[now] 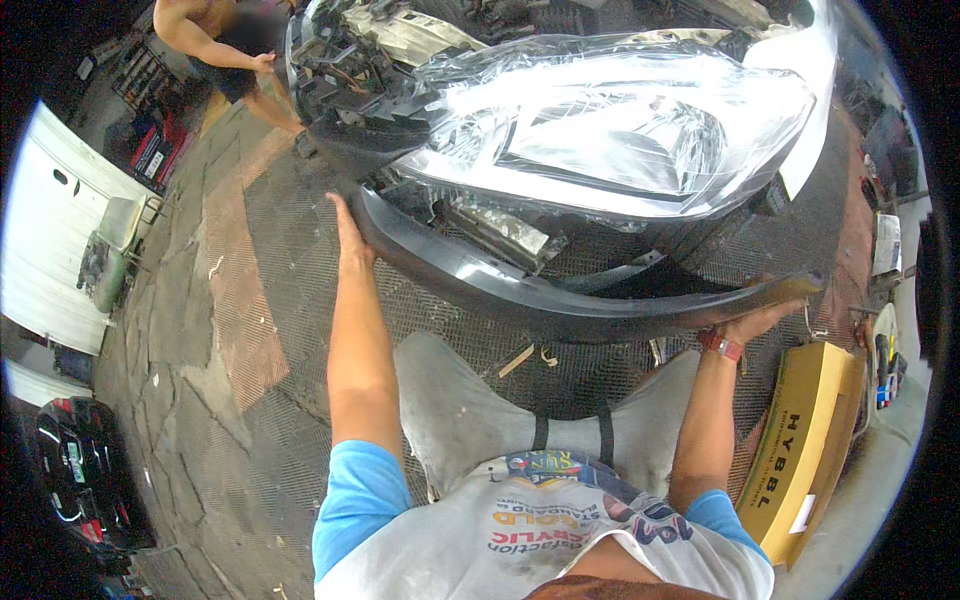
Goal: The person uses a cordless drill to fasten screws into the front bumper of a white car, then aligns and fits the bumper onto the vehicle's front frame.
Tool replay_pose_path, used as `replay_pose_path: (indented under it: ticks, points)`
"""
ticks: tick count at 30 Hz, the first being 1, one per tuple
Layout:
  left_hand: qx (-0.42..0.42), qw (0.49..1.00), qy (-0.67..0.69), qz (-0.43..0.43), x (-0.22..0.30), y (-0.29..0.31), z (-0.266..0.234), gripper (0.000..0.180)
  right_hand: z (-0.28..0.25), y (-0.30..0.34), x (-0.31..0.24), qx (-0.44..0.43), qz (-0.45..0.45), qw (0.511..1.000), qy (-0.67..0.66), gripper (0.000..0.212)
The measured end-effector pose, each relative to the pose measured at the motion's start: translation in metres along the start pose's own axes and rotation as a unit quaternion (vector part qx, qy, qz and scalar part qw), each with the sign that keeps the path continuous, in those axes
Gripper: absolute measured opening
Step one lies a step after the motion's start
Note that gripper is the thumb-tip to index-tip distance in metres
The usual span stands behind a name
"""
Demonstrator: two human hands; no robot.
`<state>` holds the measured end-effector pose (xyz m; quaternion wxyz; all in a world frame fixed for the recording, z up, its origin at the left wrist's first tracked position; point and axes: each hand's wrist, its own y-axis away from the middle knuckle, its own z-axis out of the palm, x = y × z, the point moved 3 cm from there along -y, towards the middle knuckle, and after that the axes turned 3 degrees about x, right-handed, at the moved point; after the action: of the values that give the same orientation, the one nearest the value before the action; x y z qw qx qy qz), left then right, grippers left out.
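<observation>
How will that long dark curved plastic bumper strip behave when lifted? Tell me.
The long dark curved plastic bumper strip probably flexes: it is thin, and the left hand and right hand support opposite ends. Likely light for its size. Its glossy surface may be slippery.

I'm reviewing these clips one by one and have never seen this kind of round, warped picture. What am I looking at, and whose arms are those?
The picture comes from a wide fisheye camera on a person's head, looking down, so straight edges bend. The two bare forearms from below are that person's own. The left hand presses on one end of a dark curved car bumper; the right hand, with a red wristband, supports the other end. Above sits a headlight wrapped in clear film. A yellow cardboard box lies on the ground at right. Another person stands top left.
</observation>
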<state>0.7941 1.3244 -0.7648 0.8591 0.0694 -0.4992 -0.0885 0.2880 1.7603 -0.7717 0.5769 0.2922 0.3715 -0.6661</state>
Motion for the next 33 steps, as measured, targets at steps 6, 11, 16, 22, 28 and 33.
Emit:
replay_pose_path:
  ticks: [6,11,16,22,28,33]
  points:
    - [-0.027,0.998,-0.049,0.005,-0.002,0.001,0.017,0.097,0.02,0.016,-0.035,0.029,-0.095,0.994,0.032,0.062]
    - [0.001,0.999,-0.041,-0.003,-0.007,-0.018,0.008,0.098,0.008,0.015,-0.03,0.04,-0.103,0.991,0.078,0.06]
    - [0.028,0.999,0.016,0.008,0.009,-0.056,-0.053,0.085,0.015,0.046,-0.045,-0.049,-0.132,0.989,0.053,0.062]
    - [-0.018,0.999,0.039,-0.005,0.015,-0.035,-0.017,0.065,0.012,0.044,-0.065,-0.041,-0.221,0.955,0.195,0.077]
    - [0.002,1.0,0.013,-0.028,0.021,-0.015,0.024,0.055,0.071,0.031,-0.071,0.019,0.036,0.999,0.002,0.076]
    - [-0.012,1.0,-0.005,-0.019,-0.002,-0.002,0.036,0.063,0.018,-0.018,0.002,0.012,0.045,0.998,0.048,0.077]
